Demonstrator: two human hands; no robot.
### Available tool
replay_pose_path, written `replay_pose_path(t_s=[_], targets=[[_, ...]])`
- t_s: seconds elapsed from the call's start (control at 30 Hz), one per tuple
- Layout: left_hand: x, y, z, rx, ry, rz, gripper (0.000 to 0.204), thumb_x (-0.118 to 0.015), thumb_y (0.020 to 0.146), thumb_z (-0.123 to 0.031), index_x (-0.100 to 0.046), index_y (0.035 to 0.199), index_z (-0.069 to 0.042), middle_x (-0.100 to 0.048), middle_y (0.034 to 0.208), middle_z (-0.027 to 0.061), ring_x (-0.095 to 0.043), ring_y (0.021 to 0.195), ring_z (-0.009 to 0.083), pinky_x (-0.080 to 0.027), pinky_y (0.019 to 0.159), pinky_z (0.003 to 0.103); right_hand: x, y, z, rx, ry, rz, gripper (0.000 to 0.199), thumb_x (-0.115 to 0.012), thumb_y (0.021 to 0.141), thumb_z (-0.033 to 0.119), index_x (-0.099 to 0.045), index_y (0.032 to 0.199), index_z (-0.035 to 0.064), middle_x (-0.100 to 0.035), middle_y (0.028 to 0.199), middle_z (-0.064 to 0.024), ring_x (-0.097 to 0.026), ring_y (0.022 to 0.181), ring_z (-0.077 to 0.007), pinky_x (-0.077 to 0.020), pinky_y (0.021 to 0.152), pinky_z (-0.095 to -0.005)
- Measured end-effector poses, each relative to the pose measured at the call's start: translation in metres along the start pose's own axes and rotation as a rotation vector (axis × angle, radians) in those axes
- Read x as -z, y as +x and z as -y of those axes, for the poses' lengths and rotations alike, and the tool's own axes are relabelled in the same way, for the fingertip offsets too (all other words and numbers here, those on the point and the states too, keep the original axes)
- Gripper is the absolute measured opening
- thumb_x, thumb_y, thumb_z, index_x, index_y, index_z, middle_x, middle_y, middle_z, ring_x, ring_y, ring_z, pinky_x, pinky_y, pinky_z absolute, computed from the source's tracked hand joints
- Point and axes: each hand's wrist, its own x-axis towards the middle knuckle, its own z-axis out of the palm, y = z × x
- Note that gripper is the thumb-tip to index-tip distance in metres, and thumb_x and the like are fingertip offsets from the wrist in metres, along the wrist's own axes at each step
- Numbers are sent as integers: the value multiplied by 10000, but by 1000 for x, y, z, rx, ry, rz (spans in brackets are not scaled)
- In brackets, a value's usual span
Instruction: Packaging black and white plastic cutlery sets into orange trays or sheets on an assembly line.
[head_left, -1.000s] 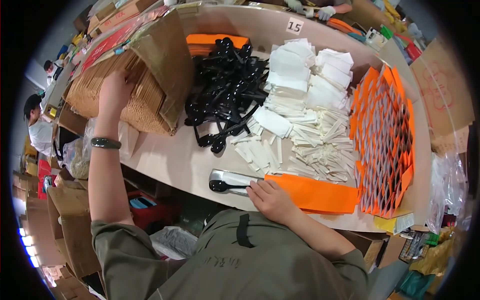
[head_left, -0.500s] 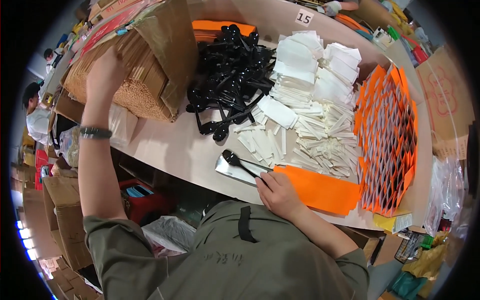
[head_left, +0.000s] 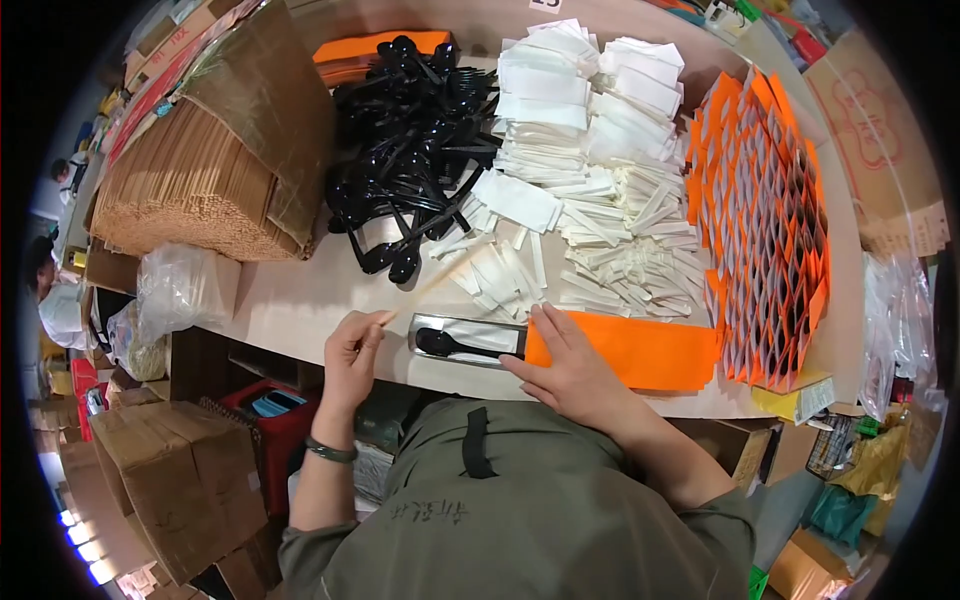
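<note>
Tabletop [head_left: 290,300] bears a box [head_left: 262,115] of sticks [head_left: 185,205]; left hand [head_left: 353,352] pinches one.

We have bare tabletop [head_left: 292,300] from the left hand [head_left: 352,352] across to the brown carton [head_left: 262,110]. Ahead, the black cutlery heap [head_left: 400,140] and white packets [head_left: 545,100] block us; standing orange sleeves [head_left: 762,230] wall off the right. Carton-to-heap gap looks tight, though depth's hard to judge.

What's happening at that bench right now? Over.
Left hand: pinching a thin stick, blurred. Right hand: spread on orange sleeves. Black spoon: on metal tray, handle toward the sleeves. White packets: beyond the tray.
</note>
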Motion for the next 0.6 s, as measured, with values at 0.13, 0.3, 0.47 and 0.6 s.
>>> replay_pose_path(t_s=[0.13,0.3,0.47,0.6], targets=[[31,19,-19,202,-44,485,160,-634,968,-102,-713,1018,28,-638,831,34,-530,758,96,-420,692,239,-7,-1,-1,-15,-71,10,431,-736,822,195,-662,1247,194,-396,1456,-327,-402,1358,-469,-337,1144,-519],[51,39,7,358,246,450,111,-663,936,-68,-682,967,36,-687,835,66,-588,705,108,-487,671,260,-11,0,-1,23,-126,-28,448,-739,820,182,-649,1259,193,-431,1424,-327,-448,1314,-471,-359,1122,-527],[-47,25,-36,80,316,429,251,-766,838,-132,-642,980,33,-659,907,122,-661,805,218,-519,709,332,-19,22,16,21,-11,-76,430,-774,772,208,-634,1151,59,-506,1352,-293,-510,1231,-447,-425,1042,-516],[-73,25,-36,70,586,29,342,-774,806,-138,-611,1060,24,-614,941,164,-636,879,284,-521,799,390,-9,19,13,-72,-129,-29,416,-789,739,209,-607,1051,2,-525,1335,-278,-515,1231,-438,-449,1018,-497]])
